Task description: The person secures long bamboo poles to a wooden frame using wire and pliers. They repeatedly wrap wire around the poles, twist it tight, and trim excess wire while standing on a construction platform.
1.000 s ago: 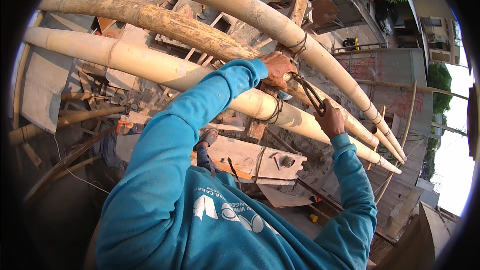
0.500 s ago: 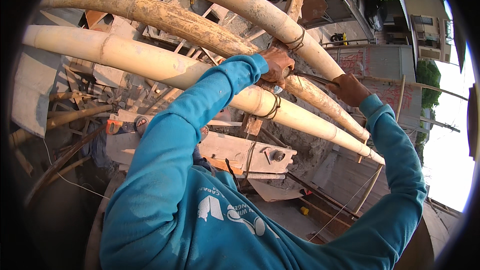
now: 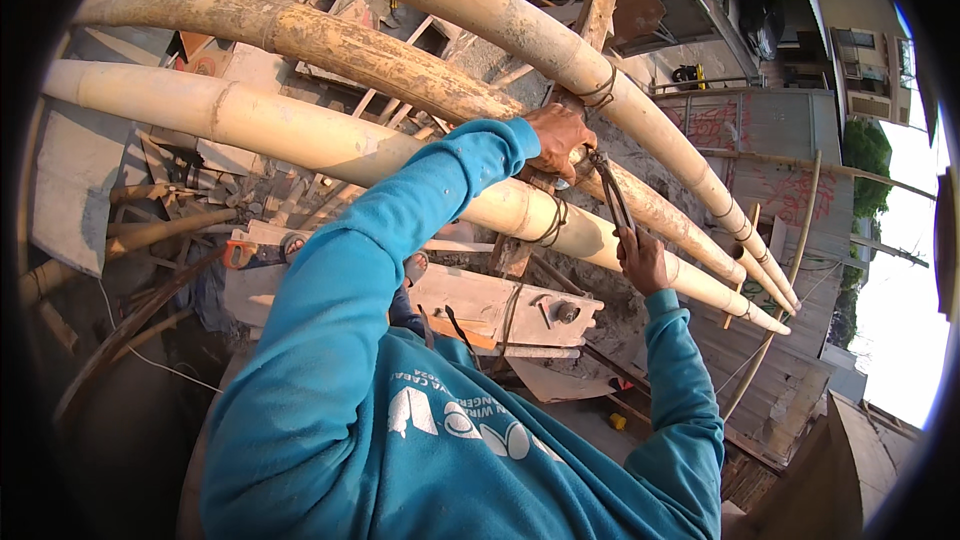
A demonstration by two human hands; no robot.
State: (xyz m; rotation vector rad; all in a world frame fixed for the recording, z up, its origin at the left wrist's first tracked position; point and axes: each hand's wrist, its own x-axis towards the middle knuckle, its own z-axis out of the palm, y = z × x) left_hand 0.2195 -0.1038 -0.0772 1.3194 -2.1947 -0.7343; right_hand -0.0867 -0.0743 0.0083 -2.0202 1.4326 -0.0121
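My right hand [image 3: 643, 259] is closed around the handles of long dark pincers [image 3: 613, 190], whose jaws are up beside my left hand. My left hand [image 3: 560, 138] is wrapped over the middle bamboo pole [image 3: 400, 62], where a wooden post passes behind the poles. The jaws meet the pole near my left fingertips; any wire between them is too small to make out. The near bamboo pole [image 3: 300, 125] runs below my left forearm and has a dark wire tie [image 3: 555, 221] around it. Another wire tie [image 3: 603, 90] circles the far bamboo pole [image 3: 480, 15].
Beneath the poles lies a pale wooden plank [image 3: 480, 305] with a hammer-like tool [image 3: 546, 312] on it. An orange-handled saw [image 3: 238, 254] rests by my feet. Scrap wood and debris cover the ground at left. A corrugated metal fence [image 3: 770, 140] stands at right.
My right hand has come left and toward me, swinging the pincers from pointing rightward to downward. My left hand stays at nearly the same spot on the pole.
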